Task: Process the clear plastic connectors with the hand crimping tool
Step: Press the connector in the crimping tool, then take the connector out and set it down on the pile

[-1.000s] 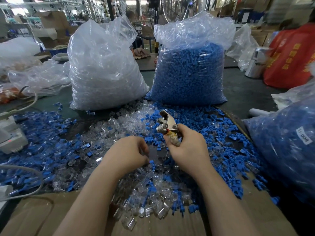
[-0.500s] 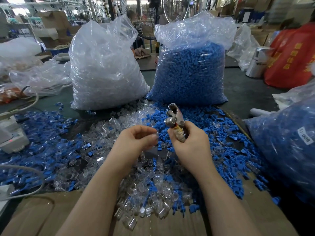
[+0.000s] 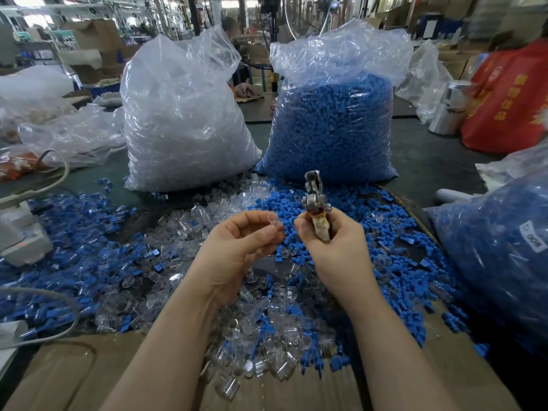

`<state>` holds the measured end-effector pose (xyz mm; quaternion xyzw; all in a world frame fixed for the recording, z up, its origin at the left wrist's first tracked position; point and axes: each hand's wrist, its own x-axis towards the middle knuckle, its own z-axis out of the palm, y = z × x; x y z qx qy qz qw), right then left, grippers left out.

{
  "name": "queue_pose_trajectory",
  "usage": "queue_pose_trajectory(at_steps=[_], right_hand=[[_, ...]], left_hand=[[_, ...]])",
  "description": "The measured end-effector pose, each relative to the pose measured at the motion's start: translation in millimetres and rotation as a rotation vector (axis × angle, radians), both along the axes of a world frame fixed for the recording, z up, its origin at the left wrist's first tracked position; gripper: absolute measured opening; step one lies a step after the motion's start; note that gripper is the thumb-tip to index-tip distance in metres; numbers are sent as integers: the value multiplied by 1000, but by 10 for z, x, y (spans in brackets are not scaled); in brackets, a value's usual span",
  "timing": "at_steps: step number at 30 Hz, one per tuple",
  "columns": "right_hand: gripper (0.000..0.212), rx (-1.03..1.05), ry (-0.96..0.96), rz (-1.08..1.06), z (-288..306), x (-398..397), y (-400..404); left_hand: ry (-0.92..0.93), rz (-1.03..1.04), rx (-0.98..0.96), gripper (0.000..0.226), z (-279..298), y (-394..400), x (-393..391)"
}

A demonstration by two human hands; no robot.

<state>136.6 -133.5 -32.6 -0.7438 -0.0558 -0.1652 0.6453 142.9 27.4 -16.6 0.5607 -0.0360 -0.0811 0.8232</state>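
Now left hand [image 3: 237, 247] pinches a clear connector [image 3: 274, 223]; right hand [image 3: 332, 247] grips the crimping tool [image 3: 315, 203].

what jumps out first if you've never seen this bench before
Two big plastic sacks stand at the back: a sack of clear connectors on the left and a sack of blue parts beside it, with loose blue and clear pieces strewn in front. In the middle, the right hand grips a crimping tool upright, while the left hand pinches a clear connector beside it.
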Motion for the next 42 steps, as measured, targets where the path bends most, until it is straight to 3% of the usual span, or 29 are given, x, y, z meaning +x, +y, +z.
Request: queue_pose_trajectory(at_steps=[11,28,33,37,42], right_hand=[[16,-71,-48,-9,-20,21,10],[20,-166,-69,-16,-56,31,14],[19,-168,-51,15,-64,34,13],[5,-189,13,26,-78,45,-16],[5,-322,44,27,-89,64,-81]], left_hand=[[-83,62,183,25,18,-46,-14],[-200,175,285,22,16,-126,-43],[-199,210,303,19,-8,-115,-32],[-173,227,283,21,-34,-99,1],[-213,268,205,26,-29,-72,28]])
